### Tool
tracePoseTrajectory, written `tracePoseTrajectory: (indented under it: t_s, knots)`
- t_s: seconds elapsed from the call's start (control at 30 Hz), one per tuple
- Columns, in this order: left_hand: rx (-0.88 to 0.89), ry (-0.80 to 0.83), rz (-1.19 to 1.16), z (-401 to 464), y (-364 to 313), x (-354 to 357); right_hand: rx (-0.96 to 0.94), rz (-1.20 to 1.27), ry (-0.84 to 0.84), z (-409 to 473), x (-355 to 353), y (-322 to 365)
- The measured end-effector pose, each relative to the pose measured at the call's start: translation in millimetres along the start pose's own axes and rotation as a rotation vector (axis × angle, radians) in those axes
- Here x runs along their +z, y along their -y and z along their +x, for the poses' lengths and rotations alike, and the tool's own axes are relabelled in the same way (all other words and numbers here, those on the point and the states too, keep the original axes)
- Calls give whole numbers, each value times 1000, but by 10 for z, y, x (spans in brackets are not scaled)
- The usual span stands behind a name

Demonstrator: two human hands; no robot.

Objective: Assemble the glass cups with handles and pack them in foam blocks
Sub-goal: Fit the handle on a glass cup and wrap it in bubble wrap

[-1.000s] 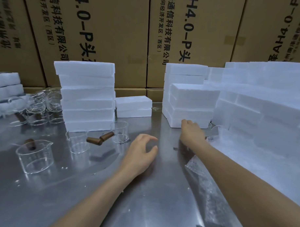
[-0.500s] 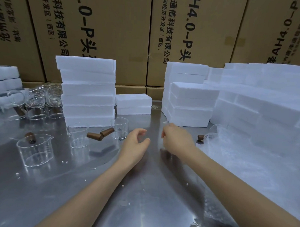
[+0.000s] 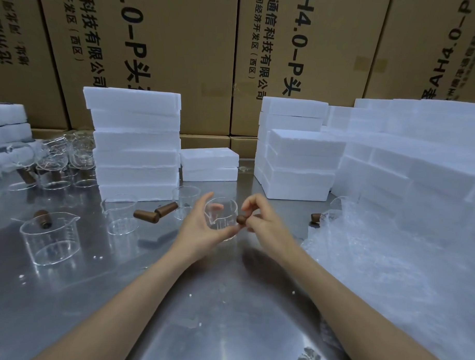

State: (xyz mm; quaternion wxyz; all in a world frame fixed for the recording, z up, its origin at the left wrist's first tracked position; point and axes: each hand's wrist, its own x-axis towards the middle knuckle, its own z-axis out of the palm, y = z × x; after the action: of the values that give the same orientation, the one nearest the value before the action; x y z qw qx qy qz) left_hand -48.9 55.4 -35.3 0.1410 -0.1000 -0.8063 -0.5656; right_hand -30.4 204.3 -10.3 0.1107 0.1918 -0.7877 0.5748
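Above the steel table [image 3: 226, 327], the left hand [image 3: 202, 229] cradles a glass cup [image 3: 221, 215] with curled fingers, while the right hand [image 3: 259, 221] pinches a brown handle [image 3: 241, 219] against the cup's side. More cups [image 3: 50, 236] and loose handles [image 3: 155, 213] sit to the left, before a foam stack [image 3: 136, 146].

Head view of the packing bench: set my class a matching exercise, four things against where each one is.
Things:
1. glass cup
2. brown handle
3. pair of loose handles
4. bubble wrap

Places:
A. lying on the table's right side
B. pinched by the right hand
C. held by the left hand
D. lying before the tall foam stack

Pairs: 1-C, 2-B, 3-D, 4-A
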Motion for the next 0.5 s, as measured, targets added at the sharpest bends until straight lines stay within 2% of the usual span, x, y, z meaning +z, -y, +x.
tracePoseTrajectory:
  t_s: [0.1,0.27,0.37,0.5]
  knots:
    - [166,-112,94,-31,-31,6,43,48,-144,24,-32,16]
    - [461,-246,243,-96,-135,6,-51,-335,-290,26,-88,-73]
    - [536,-274,256,-132,-188,10,-84,-431,-266,27,-85,-60]
    - [519,-181,220,-173,-222,33,-33,-448,-256,34,-111,-37]
